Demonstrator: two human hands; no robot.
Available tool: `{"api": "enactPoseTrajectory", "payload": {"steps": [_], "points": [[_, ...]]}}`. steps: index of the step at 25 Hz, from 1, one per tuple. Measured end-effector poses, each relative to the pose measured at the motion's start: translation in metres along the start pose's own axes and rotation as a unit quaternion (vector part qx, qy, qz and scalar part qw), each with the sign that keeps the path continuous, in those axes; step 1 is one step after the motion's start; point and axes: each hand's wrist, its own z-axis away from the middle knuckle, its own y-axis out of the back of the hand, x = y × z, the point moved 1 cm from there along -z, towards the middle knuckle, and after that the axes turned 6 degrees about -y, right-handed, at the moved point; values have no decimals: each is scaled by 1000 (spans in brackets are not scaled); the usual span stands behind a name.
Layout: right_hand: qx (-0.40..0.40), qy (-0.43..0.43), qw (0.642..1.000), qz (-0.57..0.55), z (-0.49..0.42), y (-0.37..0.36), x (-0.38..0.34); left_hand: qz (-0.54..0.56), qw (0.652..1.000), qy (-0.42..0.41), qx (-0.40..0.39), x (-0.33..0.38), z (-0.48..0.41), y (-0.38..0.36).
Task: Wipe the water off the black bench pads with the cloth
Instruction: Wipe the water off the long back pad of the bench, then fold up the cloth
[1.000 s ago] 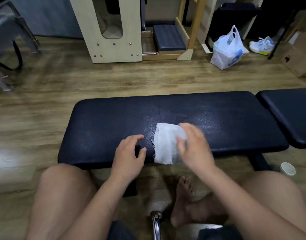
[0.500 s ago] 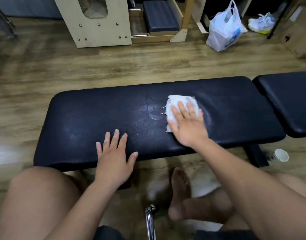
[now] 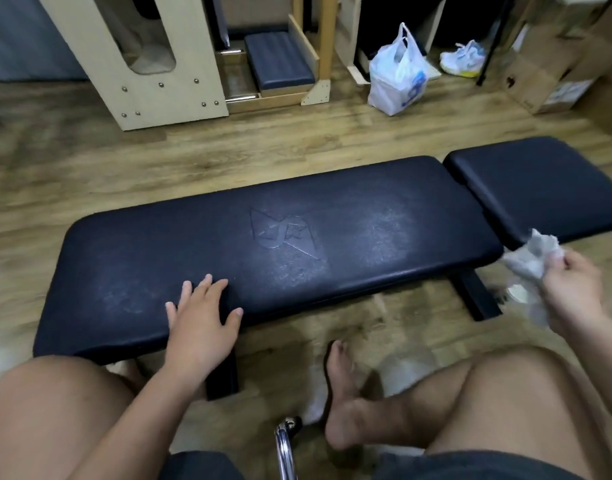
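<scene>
The long black bench pad (image 3: 349, 216) lies across the middle of the view, with an embossed logo and pale damp-looking streaks near its middle and right. A shorter black pad (image 3: 526, 188) adjoins it on the right. My left hand (image 3: 202, 320) rests flat with fingers spread on the long pad's near edge. My right hand (image 3: 574, 292) is off the bench, past the long pad's right end, and grips the crumpled white cloth (image 3: 529, 263) in the air.
A wooden frame unit (image 3: 152, 57) with a small dark cushion stands behind the bench. A white plastic bag (image 3: 398, 77), a sneaker (image 3: 464, 58) and cardboard boxes (image 3: 547, 71) sit at the back right. My bare legs and one foot (image 3: 342, 403) are in front, beside a chrome tube (image 3: 285, 445).
My right hand lifted the cloth off the long pad and swung it right, clear of the bench; the cloth is now bunched. My left hand stays on the near edge.
</scene>
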Motion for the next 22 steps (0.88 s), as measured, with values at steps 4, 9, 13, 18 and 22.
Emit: {"api": "enactPoseTrajectory", "payload": {"steps": [4,9,13,18,22], "points": [[-356,-117,870,-320,136,-20,-21,333,941,1,-61,59,48,5],[-616,-279,651,-345,247,-34,-21,615,756,96,-205,132,122,8],[-616,-210,671,-355,242,-7,-31,603,788,86,-92,157,132,24],[-406,47,892,-192,240,16,-23,565,824,37,-37,164,129,46],[-327,7,880,-344,243,52,-38,646,752,-15,-126,181,126,64]]}}
